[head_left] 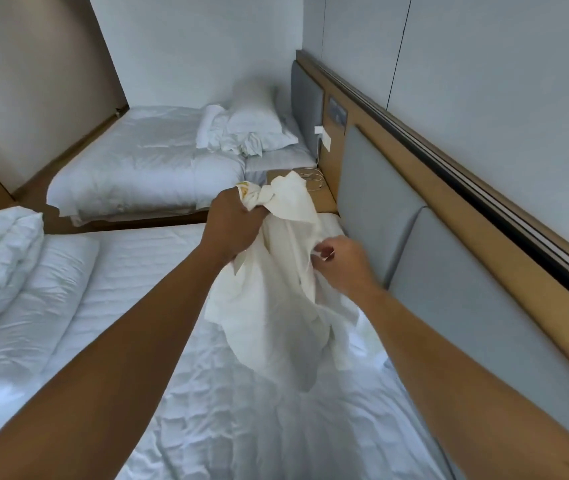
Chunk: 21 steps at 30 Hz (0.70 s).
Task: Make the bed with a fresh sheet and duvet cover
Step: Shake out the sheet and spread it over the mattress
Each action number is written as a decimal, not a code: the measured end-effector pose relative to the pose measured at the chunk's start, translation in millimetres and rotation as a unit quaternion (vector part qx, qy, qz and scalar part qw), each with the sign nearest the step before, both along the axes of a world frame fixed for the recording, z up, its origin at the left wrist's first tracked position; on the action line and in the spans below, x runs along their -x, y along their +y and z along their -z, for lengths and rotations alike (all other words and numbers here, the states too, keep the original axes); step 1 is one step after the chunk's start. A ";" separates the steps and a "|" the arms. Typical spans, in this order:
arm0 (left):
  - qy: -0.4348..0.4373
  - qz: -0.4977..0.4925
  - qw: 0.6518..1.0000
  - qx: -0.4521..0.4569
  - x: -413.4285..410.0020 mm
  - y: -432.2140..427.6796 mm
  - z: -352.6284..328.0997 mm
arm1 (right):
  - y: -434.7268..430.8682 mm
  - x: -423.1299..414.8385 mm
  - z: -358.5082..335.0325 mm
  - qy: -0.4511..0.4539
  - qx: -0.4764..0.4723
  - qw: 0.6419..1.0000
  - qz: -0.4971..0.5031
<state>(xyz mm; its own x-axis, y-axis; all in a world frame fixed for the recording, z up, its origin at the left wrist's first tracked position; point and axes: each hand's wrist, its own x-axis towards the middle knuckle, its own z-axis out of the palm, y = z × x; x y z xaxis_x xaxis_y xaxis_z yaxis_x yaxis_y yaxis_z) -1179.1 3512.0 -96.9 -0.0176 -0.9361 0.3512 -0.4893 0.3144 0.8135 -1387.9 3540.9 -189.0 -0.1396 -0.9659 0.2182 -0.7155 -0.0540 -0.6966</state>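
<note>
Both my bare forearms reach forward over the white-sheeted bed (227, 427), the left one stretched further out and higher. My left hand (232, 223) is fisted, back of the hand up, round the bunched top of a creased off-white cloth (276, 306). My right hand (341, 265), lower and nearer the bed's headboard edge, pinches a fold of that cloth between thumb and fingertips.

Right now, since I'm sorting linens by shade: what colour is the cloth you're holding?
Cream, off-white cloth; head view.
</note>
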 end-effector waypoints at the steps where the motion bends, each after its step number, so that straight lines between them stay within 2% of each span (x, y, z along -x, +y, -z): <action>1: 0.005 0.001 1.000 -0.003 -0.3 0.1 -0.2 | 3.3 -9.1 14.3 -0.057 -0.041 0.998 0.002; 3: 0.009 -0.007 1.000 -0.008 -3.5 -0.5 -1.8 | 8.8 -28.1 34.9 -0.153 -0.107 0.982 -0.041; 5: 0.020 -0.023 0.999 -0.012 -9.9 -2.3 -3.0 | 13.0 -43.0 48.7 -0.201 -0.136 0.965 -0.103; 6: 0.033 -0.033 0.999 -0.016 -14.1 -3.1 -3.9 | 14.1 -47.3 57.0 -0.183 -0.146 0.965 -0.120; 7: 0.047 -0.044 0.998 -0.022 -18.5 -3.8 -5.3 | 13.9 -49.2 67.4 -0.128 -0.149 0.973 -0.118; 10: 0.078 -0.067 0.994 -0.040 -31.8 -5.5 -11.1 | 7.5 -41.2 99.1 0.090 -0.106 0.990 -0.010; 11: 0.085 -0.078 0.992 -0.042 -37.0 -5.9 -13.9 | 4.4 -36.4 104.3 0.094 -0.095 0.990 0.039; 14: 0.077 -0.122 0.989 -0.040 -56.1 -11.3 -19.4 | -13.8 -8.5 93.2 -0.034 -0.066 0.993 0.091; 16: 0.062 -0.146 0.986 -0.042 -69.3 -16.4 -17.0 | -29.4 21.2 61.4 -0.045 -0.017 0.995 0.091; 18: 0.032 -0.167 0.985 -0.042 -77.3 -20.3 -9.6 | -42.1 49.2 12.1 -0.007 0.050 0.994 0.101; 21: -0.026 -0.177 0.983 -0.045 -71.9 -23.2 5.8 | -54.2 71.5 -81.0 -0.006 0.238 0.964 0.120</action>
<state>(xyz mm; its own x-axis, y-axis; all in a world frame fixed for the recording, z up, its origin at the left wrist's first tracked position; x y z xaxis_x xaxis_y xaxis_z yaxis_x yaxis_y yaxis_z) -1107.2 3488.7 -102.7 0.2984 -0.9144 0.2735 -0.5959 0.0453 0.8018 -1459.4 3486.7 -108.0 -0.3525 -0.6967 0.6248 -0.7390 -0.2024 -0.6426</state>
